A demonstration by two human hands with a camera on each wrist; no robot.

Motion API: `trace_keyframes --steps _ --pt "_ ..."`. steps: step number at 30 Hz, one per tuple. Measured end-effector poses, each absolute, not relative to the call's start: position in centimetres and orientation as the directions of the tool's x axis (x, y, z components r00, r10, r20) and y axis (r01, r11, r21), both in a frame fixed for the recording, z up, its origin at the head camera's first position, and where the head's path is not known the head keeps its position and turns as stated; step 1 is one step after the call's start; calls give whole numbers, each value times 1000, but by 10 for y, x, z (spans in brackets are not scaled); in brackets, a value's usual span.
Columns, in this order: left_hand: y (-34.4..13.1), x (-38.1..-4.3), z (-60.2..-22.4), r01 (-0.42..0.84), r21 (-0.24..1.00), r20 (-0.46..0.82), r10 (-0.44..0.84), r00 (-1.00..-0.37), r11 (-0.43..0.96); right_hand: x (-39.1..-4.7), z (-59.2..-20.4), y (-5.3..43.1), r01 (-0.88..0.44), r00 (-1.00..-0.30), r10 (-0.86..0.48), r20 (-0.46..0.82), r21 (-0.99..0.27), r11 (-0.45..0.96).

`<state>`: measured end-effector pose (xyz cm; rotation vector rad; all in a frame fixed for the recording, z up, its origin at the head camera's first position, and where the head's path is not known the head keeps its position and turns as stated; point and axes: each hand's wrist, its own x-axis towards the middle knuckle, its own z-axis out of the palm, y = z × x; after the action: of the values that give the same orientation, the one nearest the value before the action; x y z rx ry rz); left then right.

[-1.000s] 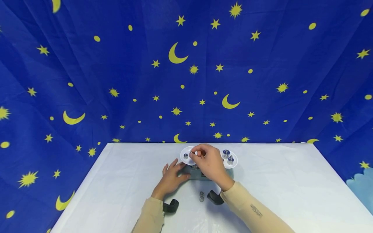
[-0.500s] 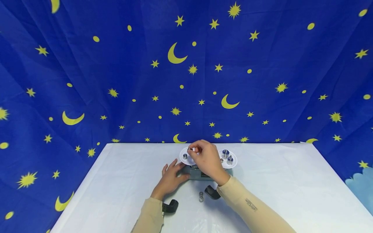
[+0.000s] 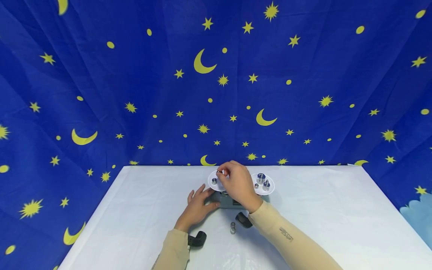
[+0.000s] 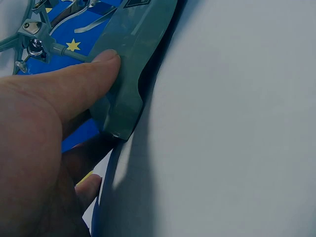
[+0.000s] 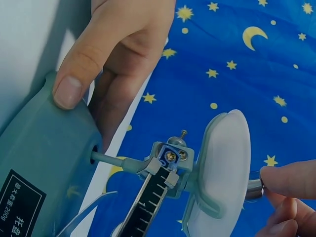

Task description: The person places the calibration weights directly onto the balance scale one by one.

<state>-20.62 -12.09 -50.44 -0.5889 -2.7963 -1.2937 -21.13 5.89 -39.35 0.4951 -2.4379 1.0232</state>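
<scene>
A green balance scale (image 3: 228, 201) with two white pans stands on the table. My left hand (image 3: 199, 208) grips the left end of its base, thumb on the front and fingers behind, as the left wrist view shows. My right hand (image 3: 237, 183) pinches a small metal weight (image 5: 254, 189) between thumb and fingertips at the left pan (image 5: 234, 168). Whether the weight bears on the pan I cannot tell. Another small weight (image 3: 214, 181) sits on that pan. On the right pan (image 3: 271, 181) are a large weight (image 3: 261, 178), a medium one (image 3: 266, 185) and a small one (image 3: 256, 186).
A knobbed metal weight (image 3: 233, 228) lies on the white table (image 3: 314, 221) in front of the scale. A black wrist mount (image 3: 197, 239) shows by the left sleeve and another (image 3: 243, 220) by the right. Blue star-printed cloth (image 3: 162, 82) hangs behind the table.
My right hand has shifted slightly away and to the left over the left pan, still pinching the weight. More of the right pan's small weight shows. My left hand stays in place.
</scene>
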Motion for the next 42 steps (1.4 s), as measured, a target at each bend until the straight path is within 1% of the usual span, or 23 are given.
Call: trace_keyframes --steps 20,24,32,42 --pt "-121 -208 -506 329 726 151 326 -933 605 -214 -396 50 -442 -845 -155 511 -507 740" --pt "-121 -207 -504 319 732 139 326 -935 602 -214 -396 49 -436 -850 -160 502 -500 748" --pt "-120 -207 -504 307 731 123 325 -938 609 -215 -397 49 -450 -837 -173 519 -474 756" --pt "-119 -207 -503 307 729 126 321 -939 612 -215 -397 49 -431 -854 -178 489 -473 768"
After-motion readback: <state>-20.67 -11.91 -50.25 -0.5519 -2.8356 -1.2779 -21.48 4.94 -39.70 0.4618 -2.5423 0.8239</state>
